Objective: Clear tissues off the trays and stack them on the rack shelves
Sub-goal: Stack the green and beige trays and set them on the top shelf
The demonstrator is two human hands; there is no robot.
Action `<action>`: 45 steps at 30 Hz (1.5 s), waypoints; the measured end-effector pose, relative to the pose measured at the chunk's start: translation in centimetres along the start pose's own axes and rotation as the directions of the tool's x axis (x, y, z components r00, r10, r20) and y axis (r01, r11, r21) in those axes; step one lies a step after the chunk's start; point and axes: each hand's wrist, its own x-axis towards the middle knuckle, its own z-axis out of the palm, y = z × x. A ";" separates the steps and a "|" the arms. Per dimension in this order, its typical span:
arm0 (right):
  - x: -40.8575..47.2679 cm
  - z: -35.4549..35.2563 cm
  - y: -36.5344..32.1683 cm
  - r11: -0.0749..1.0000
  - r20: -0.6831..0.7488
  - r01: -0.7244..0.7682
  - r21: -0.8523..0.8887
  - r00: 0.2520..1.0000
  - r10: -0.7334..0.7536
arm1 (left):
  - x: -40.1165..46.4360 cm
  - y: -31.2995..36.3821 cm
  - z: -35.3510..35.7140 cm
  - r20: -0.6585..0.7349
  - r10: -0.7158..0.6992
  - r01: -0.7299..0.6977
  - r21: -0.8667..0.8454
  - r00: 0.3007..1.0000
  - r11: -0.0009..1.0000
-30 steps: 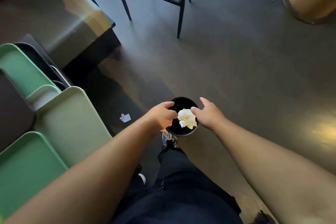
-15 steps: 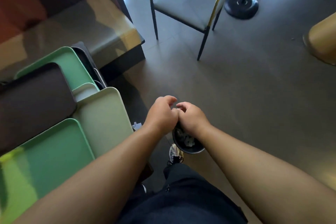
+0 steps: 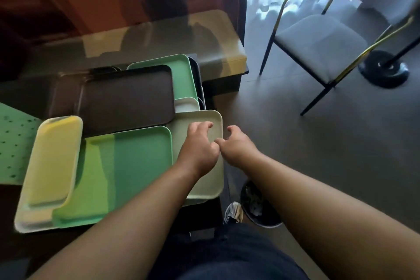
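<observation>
Trays lie heaped on the worktop [image 3: 229,52] in front of me, and both my hands have come up from the bin to them. My left hand [image 3: 200,143] hovers over the pale tray [image 3: 204,177] at the right end of the heap, fingers curled loose and holding nothing. My right hand [image 3: 236,145] hangs just off that tray's right edge, equally slack and empty. The tissue I held 1 second ago is gone from my hands; I judge it now lies in the black bin [image 3: 256,209] on the floor by my shoe. Left of the pale tray lie a green tray [image 3: 141,166], a yellow tray [image 3: 54,161] and a dark brown tray [image 3: 122,98]. No tissue shows on any of them, so stacking comes next. No rack is in view.
</observation>
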 end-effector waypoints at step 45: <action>-2.2 30.0 -23.6 0.987 -0.076 0.144 -0.076 0.986 -0.150 | -4.9 -29.0 -26.7 -0.380 -0.240 0.242 -0.041 0.894 0.969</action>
